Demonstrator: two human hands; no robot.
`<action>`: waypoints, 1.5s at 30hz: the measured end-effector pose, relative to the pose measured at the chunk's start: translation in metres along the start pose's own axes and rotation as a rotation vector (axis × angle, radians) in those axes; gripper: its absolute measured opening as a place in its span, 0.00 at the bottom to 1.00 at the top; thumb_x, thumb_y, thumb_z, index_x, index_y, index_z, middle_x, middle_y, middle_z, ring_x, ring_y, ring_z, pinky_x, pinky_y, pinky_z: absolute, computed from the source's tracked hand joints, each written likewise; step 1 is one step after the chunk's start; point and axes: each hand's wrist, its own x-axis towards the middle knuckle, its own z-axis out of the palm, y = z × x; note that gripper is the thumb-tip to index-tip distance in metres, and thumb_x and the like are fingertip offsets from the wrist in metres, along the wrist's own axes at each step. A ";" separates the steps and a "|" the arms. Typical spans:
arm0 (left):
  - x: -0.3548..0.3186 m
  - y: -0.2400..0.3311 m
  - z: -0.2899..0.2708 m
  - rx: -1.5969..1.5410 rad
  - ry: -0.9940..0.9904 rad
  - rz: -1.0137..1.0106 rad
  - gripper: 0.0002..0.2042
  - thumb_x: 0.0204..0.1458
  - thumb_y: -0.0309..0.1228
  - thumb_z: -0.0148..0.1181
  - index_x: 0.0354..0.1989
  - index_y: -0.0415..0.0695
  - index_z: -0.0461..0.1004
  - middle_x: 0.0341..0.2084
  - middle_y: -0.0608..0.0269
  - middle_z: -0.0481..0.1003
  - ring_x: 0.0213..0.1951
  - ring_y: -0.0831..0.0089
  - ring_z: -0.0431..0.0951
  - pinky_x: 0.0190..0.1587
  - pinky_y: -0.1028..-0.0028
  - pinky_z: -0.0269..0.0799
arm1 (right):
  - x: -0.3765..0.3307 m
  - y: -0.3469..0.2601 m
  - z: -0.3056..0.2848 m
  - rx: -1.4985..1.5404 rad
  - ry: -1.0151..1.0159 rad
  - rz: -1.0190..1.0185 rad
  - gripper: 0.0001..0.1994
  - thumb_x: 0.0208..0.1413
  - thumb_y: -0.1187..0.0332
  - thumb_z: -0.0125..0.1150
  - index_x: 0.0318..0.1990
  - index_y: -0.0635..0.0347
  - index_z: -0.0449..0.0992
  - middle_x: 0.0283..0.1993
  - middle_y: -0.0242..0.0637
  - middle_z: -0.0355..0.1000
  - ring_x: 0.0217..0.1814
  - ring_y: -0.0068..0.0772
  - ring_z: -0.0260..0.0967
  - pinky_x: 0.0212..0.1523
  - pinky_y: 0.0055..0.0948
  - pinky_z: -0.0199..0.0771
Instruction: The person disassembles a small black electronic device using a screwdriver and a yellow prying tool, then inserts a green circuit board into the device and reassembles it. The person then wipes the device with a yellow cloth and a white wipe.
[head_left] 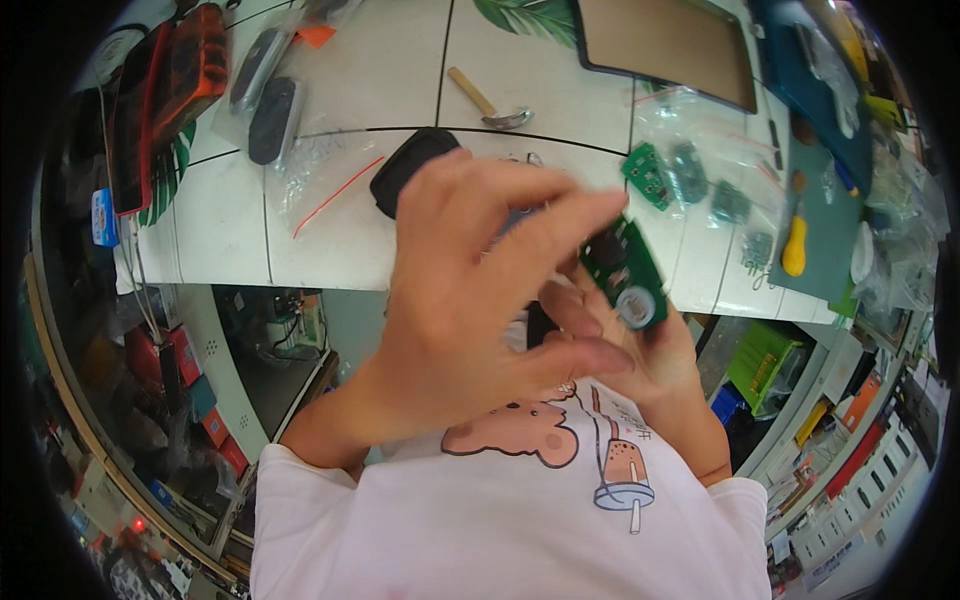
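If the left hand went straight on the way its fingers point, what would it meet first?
Probably the green circuit board in the right hand; it appears just beyond the left hand, though depth is unclear.

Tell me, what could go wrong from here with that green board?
The green board is in the right hand, near the front edge of the table, so it might fall if the grip slips. The left hand has bare fingers close to it, which could smudge or knock its parts. Other green boards lie among clear bags and might get mixed up.
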 end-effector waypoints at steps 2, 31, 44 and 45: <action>-0.014 -0.001 0.001 -0.006 -0.024 0.002 0.33 0.23 0.40 0.73 0.43 0.38 0.73 0.38 0.55 0.69 0.41 0.63 0.69 0.50 0.61 0.57 | -0.007 0.011 -0.007 -0.034 -0.028 0.030 0.41 0.38 0.67 0.71 0.62 0.58 0.54 0.54 0.39 0.60 0.36 0.22 0.60 0.33 0.19 0.65; -0.041 -0.013 -0.002 -0.217 -0.070 -0.117 0.38 0.28 0.17 0.60 0.57 0.38 0.57 0.43 0.50 0.70 0.45 0.61 0.71 0.52 0.65 0.62 | 0.006 -0.006 0.020 -0.910 0.132 -0.268 0.13 0.45 0.80 0.60 0.41 0.67 0.71 0.39 0.36 0.70 0.36 0.23 0.70 0.39 0.21 0.70; -0.042 -0.011 -0.001 -0.068 0.074 -0.100 0.25 0.28 0.27 0.70 0.42 0.39 0.73 0.30 0.60 0.71 0.34 0.62 0.71 0.44 0.66 0.67 | 0.002 0.006 0.015 -0.580 0.172 -0.238 0.20 0.48 0.83 0.55 0.51 0.70 0.64 0.46 0.45 0.68 0.42 0.30 0.71 0.41 0.28 0.76; -0.042 -0.011 -0.001 -0.078 0.084 -0.095 0.24 0.28 0.27 0.70 0.40 0.39 0.75 0.28 0.61 0.71 0.32 0.63 0.71 0.43 0.66 0.68 | -0.001 0.006 0.014 -0.657 0.151 -0.260 0.21 0.47 0.84 0.56 0.51 0.70 0.64 0.46 0.44 0.68 0.42 0.31 0.71 0.42 0.28 0.75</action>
